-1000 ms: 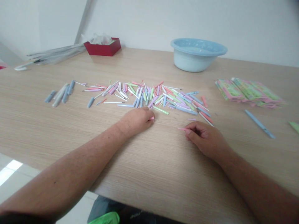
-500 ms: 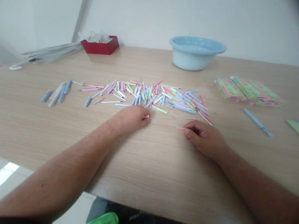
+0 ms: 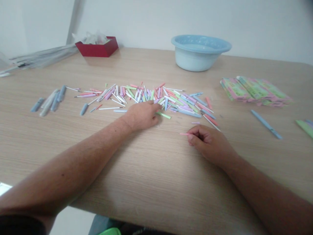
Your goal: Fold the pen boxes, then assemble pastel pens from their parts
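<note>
My left hand (image 3: 144,115) reaches palm down to the near edge of a heap of pastel pen parts (image 3: 181,101). Its index finger stretches onto the heap, with the thumb apart from it; nothing shows between them, though the palm side is hidden. Beside its fingertips lies a green tube (image 3: 163,115). My right hand (image 3: 210,142) rests low over the table, thumb and index finger pinched on a thin pink stick (image 3: 184,133) that points left. Just beyond that hand is a small purple piece (image 3: 195,123).
A light blue basin (image 3: 195,60) and a red box (image 3: 97,49) holding clear plastic stand at the back. Stacked printed packets (image 3: 254,91) and a blue pen (image 3: 266,124) lie right. Several blue and white pen barrels (image 3: 50,101) and plastic-wrapped rods (image 3: 46,57) are left.
My left hand has moved forward onto the heap's edge; the pink piece seen in its fingers before no longer shows. My right hand keeps its pink stick. The view has shifted slightly right.
</note>
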The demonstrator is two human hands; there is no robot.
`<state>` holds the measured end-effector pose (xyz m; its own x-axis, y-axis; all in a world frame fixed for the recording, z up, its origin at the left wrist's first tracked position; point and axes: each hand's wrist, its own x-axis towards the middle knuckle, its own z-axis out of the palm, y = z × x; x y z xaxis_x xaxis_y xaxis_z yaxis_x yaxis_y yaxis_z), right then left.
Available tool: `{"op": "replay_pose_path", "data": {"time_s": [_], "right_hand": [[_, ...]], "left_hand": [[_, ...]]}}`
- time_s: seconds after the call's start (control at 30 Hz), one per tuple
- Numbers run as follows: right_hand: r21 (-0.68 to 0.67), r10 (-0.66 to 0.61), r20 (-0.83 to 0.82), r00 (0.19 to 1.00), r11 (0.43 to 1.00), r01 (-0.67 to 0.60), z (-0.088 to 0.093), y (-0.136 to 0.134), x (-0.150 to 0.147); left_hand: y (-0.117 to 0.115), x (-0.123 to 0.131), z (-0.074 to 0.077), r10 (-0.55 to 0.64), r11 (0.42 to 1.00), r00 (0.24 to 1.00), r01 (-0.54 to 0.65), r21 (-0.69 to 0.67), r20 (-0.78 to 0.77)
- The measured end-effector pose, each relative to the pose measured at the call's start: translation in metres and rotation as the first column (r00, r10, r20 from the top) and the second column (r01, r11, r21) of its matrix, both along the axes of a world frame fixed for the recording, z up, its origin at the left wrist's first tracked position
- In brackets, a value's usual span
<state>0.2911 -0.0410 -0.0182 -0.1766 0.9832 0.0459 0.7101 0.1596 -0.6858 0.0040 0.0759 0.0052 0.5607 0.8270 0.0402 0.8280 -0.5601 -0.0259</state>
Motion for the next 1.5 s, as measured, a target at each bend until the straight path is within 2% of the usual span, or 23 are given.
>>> {"op": "replay_pose_path", "data": {"time_s": [0.23, 0.47, 0.9, 1.17, 1.5], "right_hand": [[0.001, 0.002, 0.004, 1.0, 1.0, -0.002, -0.002, 0.001, 0.0], [-0.004, -0.001, 0.005, 1.0, 1.0, 0.001, -0.001, 0.0, 0.0], [-0.015, 0.002, 0.016, 1.0, 1.0, -0.002, 0.002, -0.001, -0.001], [-0.009, 0.012, -0.005, 1.0, 1.0, -0.012, 0.002, -0.001, -0.001], [-0.004, 0.009, 0.012, 1.0, 1.0, -0.008, 0.003, -0.003, -0.001]], "left_hand": [[-0.003, 0.008, 0.0, -0.021, 1.0, 0.996, 0.023, 0.021, -0.092], [-0.005, 0.001, 0.002, -0.063, 0.998, 0.994, 0.064, 0.009, -0.087], [-0.004, 0.001, -0.001, -0.027, 0.999, 0.997, 0.028, 0.017, -0.071], [-0.001, -0.014, 0.0, 0.041, 0.999, 0.996, -0.038, 0.032, -0.074], [0.01, -0.032, 0.001, 0.069, 0.998, 0.995, -0.069, 0.0, -0.078]]}}
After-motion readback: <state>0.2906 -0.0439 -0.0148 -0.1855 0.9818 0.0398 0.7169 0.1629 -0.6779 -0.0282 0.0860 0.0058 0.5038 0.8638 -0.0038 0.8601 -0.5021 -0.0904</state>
